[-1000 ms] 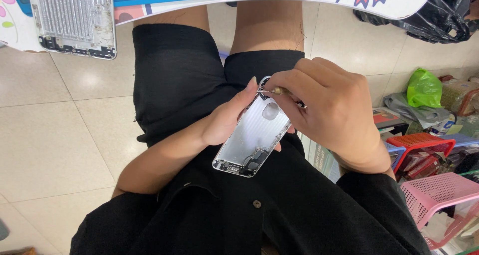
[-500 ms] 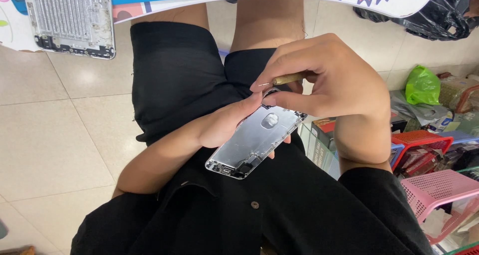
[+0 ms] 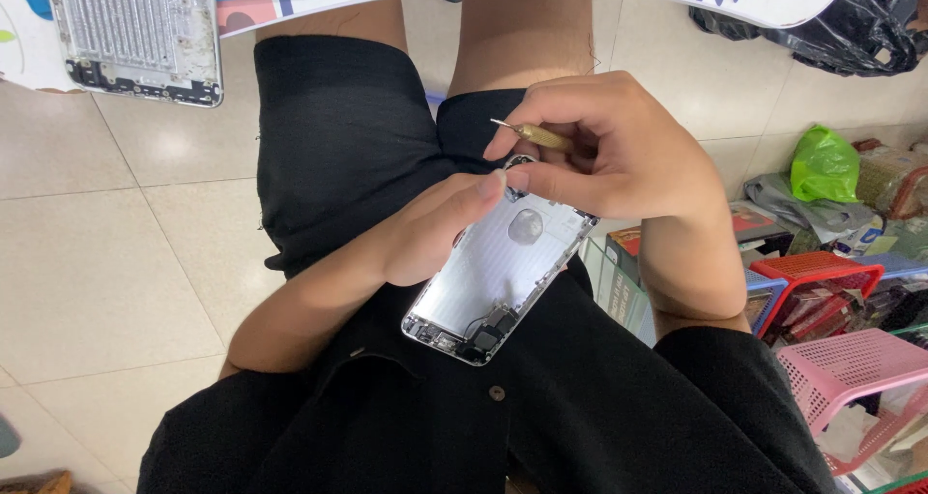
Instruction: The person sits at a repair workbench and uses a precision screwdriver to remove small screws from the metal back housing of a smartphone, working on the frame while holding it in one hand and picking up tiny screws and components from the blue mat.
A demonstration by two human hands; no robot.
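Pink basket (image 3: 851,368), green bag (image 3: 824,163) beside phone housing (image 3: 498,276).

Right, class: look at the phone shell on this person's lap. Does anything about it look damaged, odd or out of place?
The silver phone shell in the left hand is stripped: no screen, bare inside, only small dark parts at its lower end. The right hand holds a thin brass-handled tool above it. Another gutted metal casing lies on the table edge.

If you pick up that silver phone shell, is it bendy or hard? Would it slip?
The silver phone shell probably stays stiff: it juts out flat past the left hand without sagging. Its shiny, smooth inside suggests it may be slippery. The small parts at its lower end look delicate, so rough handling might damage them.
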